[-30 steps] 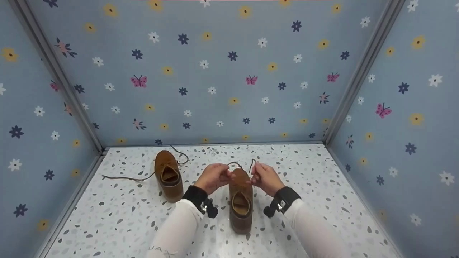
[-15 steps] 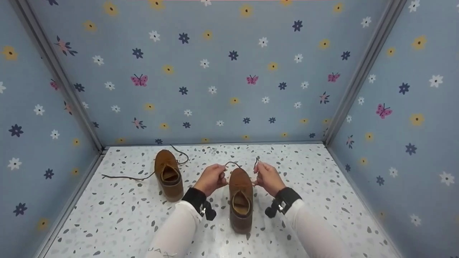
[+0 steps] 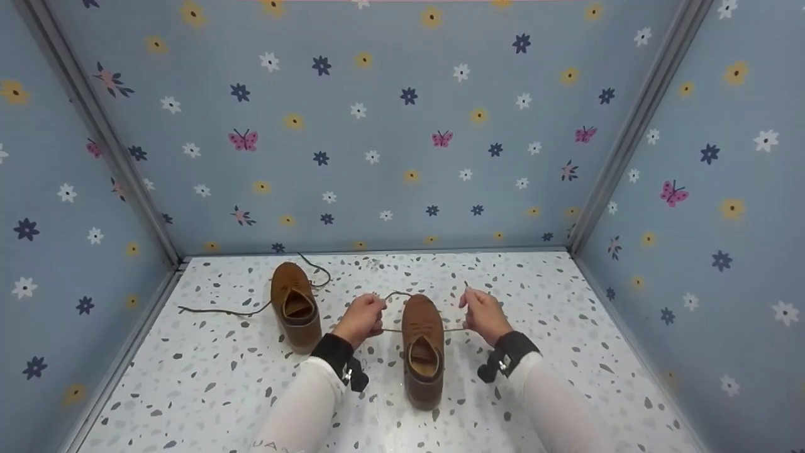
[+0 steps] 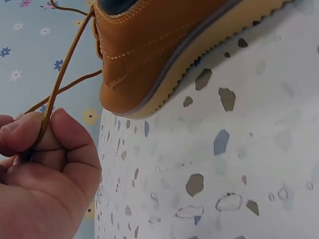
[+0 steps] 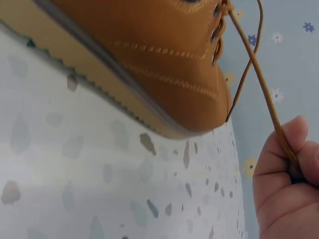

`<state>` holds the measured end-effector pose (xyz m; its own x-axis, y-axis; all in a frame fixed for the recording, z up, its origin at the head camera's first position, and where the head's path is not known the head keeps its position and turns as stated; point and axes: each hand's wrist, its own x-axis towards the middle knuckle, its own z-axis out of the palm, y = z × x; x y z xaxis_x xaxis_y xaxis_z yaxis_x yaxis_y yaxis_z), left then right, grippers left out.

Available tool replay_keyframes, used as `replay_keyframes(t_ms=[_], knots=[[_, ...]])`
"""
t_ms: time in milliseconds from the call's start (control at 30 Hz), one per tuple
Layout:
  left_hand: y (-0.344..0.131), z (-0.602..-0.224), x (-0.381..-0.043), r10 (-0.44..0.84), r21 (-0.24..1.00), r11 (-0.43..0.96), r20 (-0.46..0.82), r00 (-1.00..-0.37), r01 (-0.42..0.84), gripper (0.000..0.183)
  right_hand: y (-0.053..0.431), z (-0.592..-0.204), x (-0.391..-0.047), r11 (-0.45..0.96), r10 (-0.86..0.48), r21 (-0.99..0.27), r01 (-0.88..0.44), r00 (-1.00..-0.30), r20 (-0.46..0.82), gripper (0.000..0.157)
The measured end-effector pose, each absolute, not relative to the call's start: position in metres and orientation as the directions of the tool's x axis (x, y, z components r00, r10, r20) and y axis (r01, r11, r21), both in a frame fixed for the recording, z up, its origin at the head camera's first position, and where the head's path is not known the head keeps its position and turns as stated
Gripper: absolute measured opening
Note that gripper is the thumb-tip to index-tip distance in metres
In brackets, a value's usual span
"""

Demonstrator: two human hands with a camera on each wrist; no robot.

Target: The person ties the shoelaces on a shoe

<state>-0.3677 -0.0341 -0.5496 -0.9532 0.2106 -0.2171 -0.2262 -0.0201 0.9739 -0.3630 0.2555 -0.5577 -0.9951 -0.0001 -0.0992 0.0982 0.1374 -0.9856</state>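
Shoelace [image 3: 454,329] in the head view, out to both sides of a brown shoe [image 3: 422,343], going straight across it. Shoe in the middle, between left grip [image 3: 360,319] and right grip [image 3: 487,318], with its long way pointing ahead, toe to the flowery back wall [image 3: 390,157]. Both grips about as near to the shoe as each other, just beside it and not touching. Each with curled fingers, pinching its own side of the shoelace. From the left grip, a loose bit curving over to the toe; from the right grip, a short end poking up. In between, just that shoe, standing on the white speckled surface [image 3: 522,277]. Off past the left grip, a second brown shoe [image 3: 300,324], with loose lace [image 3: 233,313] out on both sides.

In the left wrist view, shoelace down from the top of the shoe, in between thumb and finger. Behind it, another bit, going from the pinch to near the toe.

In the right wrist view, shoelace straight from the top holes down to the pinch. Another bit crossing behind, tip by the toe. Up top, a small twist; too cut off to tell if knotted.
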Motion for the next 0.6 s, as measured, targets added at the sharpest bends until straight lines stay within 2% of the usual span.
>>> replay_keyframes(t_ms=[333, 600], knots=[[-0.0381, -0.5508, -0.366, 0.161, 0.972, 0.116, -0.22, -0.962, -0.203, 0.014, 0.2608, -0.562, -0.3636, 0.191, 0.034, -0.972, 0.139, -0.99, -0.135, 0.043], [-0.0418, -0.5531, -0.3638, 0.137, 0.951, 0.266, -0.199, -0.97, -0.158, 0.022, 0.2658, -0.566, -0.3634, 0.241, 0.053, -0.96, 0.145, -0.989, -0.137, 0.044]])
